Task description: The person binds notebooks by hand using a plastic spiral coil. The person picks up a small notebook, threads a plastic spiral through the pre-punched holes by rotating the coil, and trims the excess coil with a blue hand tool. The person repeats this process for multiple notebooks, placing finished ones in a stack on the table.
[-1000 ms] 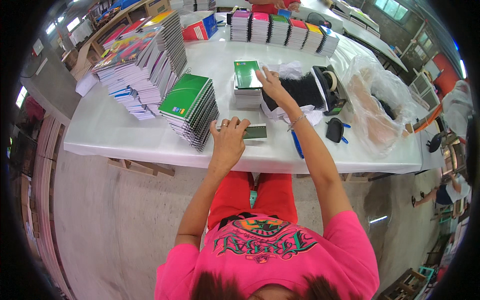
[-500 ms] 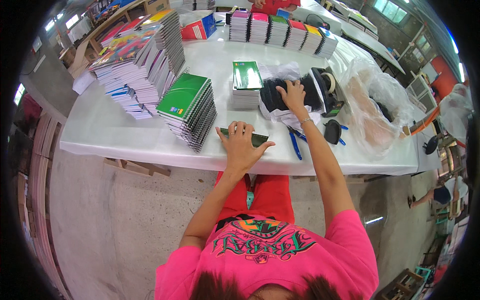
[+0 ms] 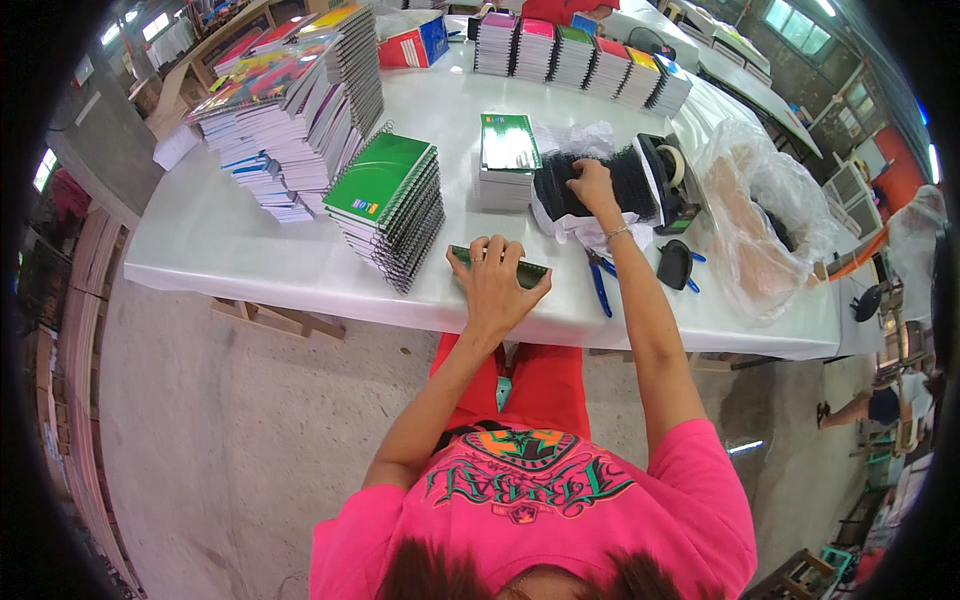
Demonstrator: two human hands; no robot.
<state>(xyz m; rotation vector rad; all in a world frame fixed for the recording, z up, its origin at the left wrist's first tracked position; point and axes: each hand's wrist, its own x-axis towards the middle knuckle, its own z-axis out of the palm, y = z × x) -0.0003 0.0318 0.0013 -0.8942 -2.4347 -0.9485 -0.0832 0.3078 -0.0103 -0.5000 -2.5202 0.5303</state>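
My left hand (image 3: 495,285) grips a small green-covered notebook (image 3: 532,274) near the table's front edge. Its edge is turned up and shows a row of holes; my palm and fingers cover most of it. My right hand (image 3: 597,190) has its fingers drawn together on a pile of black spiral binding coils (image 3: 630,188), lying on white wrapping. How many coils the fingertips pinch is hidden. Left of that pile sits a stack of green-covered notebooks (image 3: 509,143). Further left rises a taller stack of green notebooks (image 3: 380,175) with coils along their edges.
Blue-handled pliers (image 3: 600,285) and a black oval object (image 3: 675,264) lie right of my hands. Beyond are a tape dispenser (image 3: 668,180) and a clear plastic bag (image 3: 765,220). Large notebook stacks (image 3: 290,120) stand left; coloured notebooks (image 3: 580,58) line the back, near a person in red (image 3: 570,10).
My right hand's fingers, spread over the coils before, have drawn together on them. The notebook under my left hand has tilted further up. The whole view has shifted slightly.
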